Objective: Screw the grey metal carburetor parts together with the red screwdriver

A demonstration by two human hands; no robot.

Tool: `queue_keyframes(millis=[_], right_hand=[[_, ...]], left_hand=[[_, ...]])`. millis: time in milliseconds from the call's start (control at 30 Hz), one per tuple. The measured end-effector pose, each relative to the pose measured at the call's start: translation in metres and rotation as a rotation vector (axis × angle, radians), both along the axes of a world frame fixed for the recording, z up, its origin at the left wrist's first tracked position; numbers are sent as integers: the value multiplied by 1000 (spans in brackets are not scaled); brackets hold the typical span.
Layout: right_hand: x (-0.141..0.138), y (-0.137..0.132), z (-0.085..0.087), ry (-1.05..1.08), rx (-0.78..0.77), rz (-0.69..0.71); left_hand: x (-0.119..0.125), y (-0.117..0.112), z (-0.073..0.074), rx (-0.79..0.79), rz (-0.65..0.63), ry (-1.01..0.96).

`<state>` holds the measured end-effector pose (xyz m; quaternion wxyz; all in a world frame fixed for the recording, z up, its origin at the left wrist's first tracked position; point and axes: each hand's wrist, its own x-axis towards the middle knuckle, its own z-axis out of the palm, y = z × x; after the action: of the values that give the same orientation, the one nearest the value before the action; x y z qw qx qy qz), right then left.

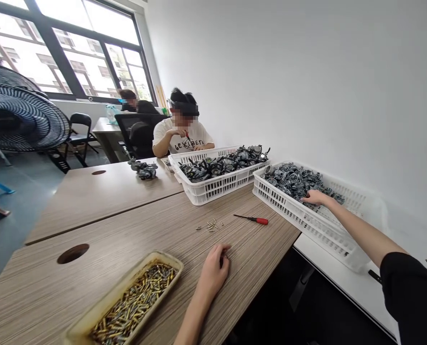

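My left hand (215, 268) rests on the wooden table, fingers loosely curled, thumb apart from the index finger, holding nothing. Beside it stands a long yellowed tray (102, 302) of small brass jets (138, 297). Several loose brass jets (211, 225) lie beyond the hand, near a screwdriver (261, 221) with a red handle. My right hand (316, 197) reaches into the right white basket (281, 203), its fingers closed at the edge of a pile of grey metal carburetor bodies (292, 177). The piece at my fingertips is partly hidden.
Another white basket (220, 190) holds black-and-grey carburetors. More carburetors (143, 170) sit on the far table. A person (185, 129) works opposite with a red-handled tool. A fan (19, 115) stands at left; a wall runs along the right.
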<state>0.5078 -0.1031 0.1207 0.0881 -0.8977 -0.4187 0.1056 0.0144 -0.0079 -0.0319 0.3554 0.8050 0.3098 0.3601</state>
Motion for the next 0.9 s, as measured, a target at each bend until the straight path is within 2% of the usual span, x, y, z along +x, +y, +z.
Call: queue_keyframes(millis=[133,300,900], right_hand=[[-7,6,-16,68,-66,-51],[-8,9,-28,96,-54,-66],[-6,-4,-25,304,173,-189]], left_hand=[[-1,-2,1,27,-3,20],[-1,-4,3,53,-9,45],[2,-5,3,62,4,45]])
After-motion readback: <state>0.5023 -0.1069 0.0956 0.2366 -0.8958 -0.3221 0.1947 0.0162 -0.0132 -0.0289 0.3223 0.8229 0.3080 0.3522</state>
